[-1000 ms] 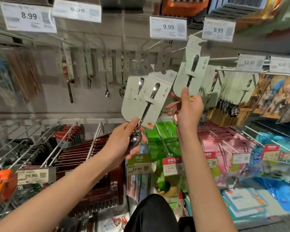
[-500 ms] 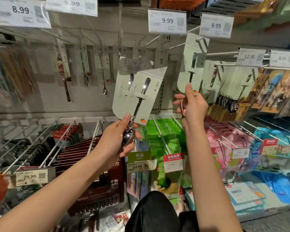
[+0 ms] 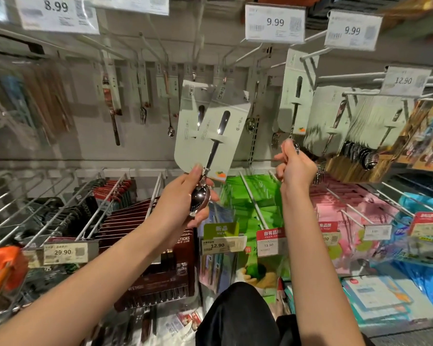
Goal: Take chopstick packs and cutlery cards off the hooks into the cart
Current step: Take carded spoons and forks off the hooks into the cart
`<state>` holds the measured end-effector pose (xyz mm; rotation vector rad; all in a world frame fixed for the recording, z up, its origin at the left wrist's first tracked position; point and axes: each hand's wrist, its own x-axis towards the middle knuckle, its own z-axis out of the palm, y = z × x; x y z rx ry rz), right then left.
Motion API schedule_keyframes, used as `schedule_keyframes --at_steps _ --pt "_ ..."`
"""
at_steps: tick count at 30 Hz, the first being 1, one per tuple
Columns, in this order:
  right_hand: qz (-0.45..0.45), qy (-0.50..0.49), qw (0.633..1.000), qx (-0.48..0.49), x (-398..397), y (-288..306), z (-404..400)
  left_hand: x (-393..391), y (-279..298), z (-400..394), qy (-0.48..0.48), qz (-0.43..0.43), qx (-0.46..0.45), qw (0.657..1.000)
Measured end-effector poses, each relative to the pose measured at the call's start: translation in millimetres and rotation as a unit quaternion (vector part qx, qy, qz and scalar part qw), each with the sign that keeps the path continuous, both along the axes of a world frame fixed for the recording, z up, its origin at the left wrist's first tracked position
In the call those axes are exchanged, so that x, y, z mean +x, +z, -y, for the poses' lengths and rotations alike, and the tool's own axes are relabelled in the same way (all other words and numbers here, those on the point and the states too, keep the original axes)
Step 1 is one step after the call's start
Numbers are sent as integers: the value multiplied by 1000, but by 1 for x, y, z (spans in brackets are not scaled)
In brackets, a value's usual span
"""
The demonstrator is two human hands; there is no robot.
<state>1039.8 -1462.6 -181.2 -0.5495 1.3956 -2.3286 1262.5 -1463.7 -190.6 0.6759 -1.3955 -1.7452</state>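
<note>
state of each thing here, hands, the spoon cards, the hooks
left hand: grips two spoon cards by the spoon bowls
two spoon cards: off the hook, held up and fanned
right hand: fingers pinch the lower end of a hanging cutlery card
hanging cutlery card: on its hook, tilted
spoon card row: hanging, packed together
cart handle: at the left edge, cart contents hidden

— What hangs on the pegboard wall (image 3: 90, 136)?
— Wire hooks (image 3: 310, 54) above the right hand (image 3: 296, 168) carry a pale green cutlery card (image 3: 298, 96). Lower rails (image 3: 155, 193) beside the left hand (image 3: 185, 198) carry dark red chopstick packs (image 3: 145, 248).
</note>
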Motion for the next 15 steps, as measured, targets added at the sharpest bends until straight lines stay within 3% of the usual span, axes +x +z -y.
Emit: schedule_keyframes --at_steps 3,5,7,9,11,13,15 --pt "-34 -5 997 63 -10 7 3 0 -2 1 -3 6 -6 1000" --pt "-111 -13 976 188 -18 4 3 0 -2 1 -4 17 -17 1000" --pt "-198 -31 907 370 -20 1 -2 1 -3 2 -3 23 -24 999" --pt "-289 -76 837 458 -10 5 -12 1 -5 3 -1 26 -23 999" --pt "-365 27 848 382 11 18 -21 1 -6 3 3 28 -22 999" --pt "-311 235 873 292 40 32 -32 2 -5 3 10 26 -22 999" --pt "-300 338 852 265 59 34 -38 2 -5 2 14 25 -26 999"
